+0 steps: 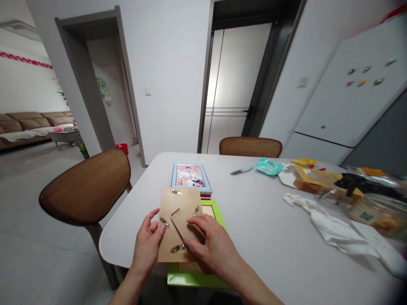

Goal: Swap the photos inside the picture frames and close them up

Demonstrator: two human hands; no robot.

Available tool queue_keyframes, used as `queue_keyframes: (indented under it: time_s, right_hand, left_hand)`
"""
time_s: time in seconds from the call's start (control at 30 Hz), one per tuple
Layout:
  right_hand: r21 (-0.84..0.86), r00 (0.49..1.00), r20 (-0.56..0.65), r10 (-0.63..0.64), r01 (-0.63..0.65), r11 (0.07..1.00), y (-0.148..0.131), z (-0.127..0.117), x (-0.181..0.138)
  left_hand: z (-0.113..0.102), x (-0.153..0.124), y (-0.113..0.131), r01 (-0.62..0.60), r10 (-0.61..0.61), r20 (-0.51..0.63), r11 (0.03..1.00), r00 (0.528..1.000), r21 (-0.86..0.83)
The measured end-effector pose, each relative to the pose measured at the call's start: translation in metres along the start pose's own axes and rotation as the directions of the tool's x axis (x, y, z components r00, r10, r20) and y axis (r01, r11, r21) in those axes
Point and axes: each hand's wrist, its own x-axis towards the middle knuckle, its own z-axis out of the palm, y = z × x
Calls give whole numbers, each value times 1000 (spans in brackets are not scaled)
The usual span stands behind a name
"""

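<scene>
1. The backing board (184,207) is sitting over the green frame (190,279), at the table's (254,220) near side;
2. the left hand (148,239) is pinching its left edge; the right hand (213,239) is curling over its right side, whether gripping the thin rod (177,229) I cannot tell;
3. it is looking light and stiff, probably not slippery; bare edges between the metal clips (178,248) are likely offering the best hold.

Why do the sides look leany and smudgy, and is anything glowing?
Head view: the grey door frame and fridge lean outward, probably wide-lens stretching; head view, right edge: the clear tub looks smeary, while the left hand and brown board look clearer; head view, middle: the pale door panel has a soft bright glow.
</scene>
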Motion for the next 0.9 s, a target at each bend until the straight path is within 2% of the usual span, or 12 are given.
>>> queue_keyframes:
  time_s: [0.1,0.27,0.37,0.47,0.53,0.63,0.77,0.83,0.9]
  right_hand:
    - [-12,998,-41,47,-48,999,19,-3,0]
    - [-224,963,-85,255,-268,937,71,-7,-11]
    - [-311,938,-92,333,-345,886,87,-6,-16]
    - [-349,931,-64,359,-358,866,89,-3,-16]
    - [-354,932,-50,358,-352,866,88,-3,-13]
    - [-347,932,-45,360,-353,869,86,-5,-10]
    - [-290,914,-69,400,-402,869,91,-9,-9]
    - [-225,892,-107,439,-452,863,94,-11,-10]
    - [-84,859,-109,501,-510,856,94,-12,-11]
  left_hand:
    - [-26,5,11,58,-54,-77,997,996,50]
    - [-74,14,13,130,-99,-169,975,981,181]
    - [-91,21,8,132,-85,-178,954,980,271]
    - [-101,26,2,91,-33,-142,902,989,422]
    - [-105,29,0,52,30,-133,821,991,569]
    - [-112,31,0,32,112,-127,616,986,787]
    - [-114,30,2,57,129,-110,358,986,932]
    - [-106,26,2,20,185,-78,296,980,955]
    - [-88,18,1,-79,252,-4,319,968,944]
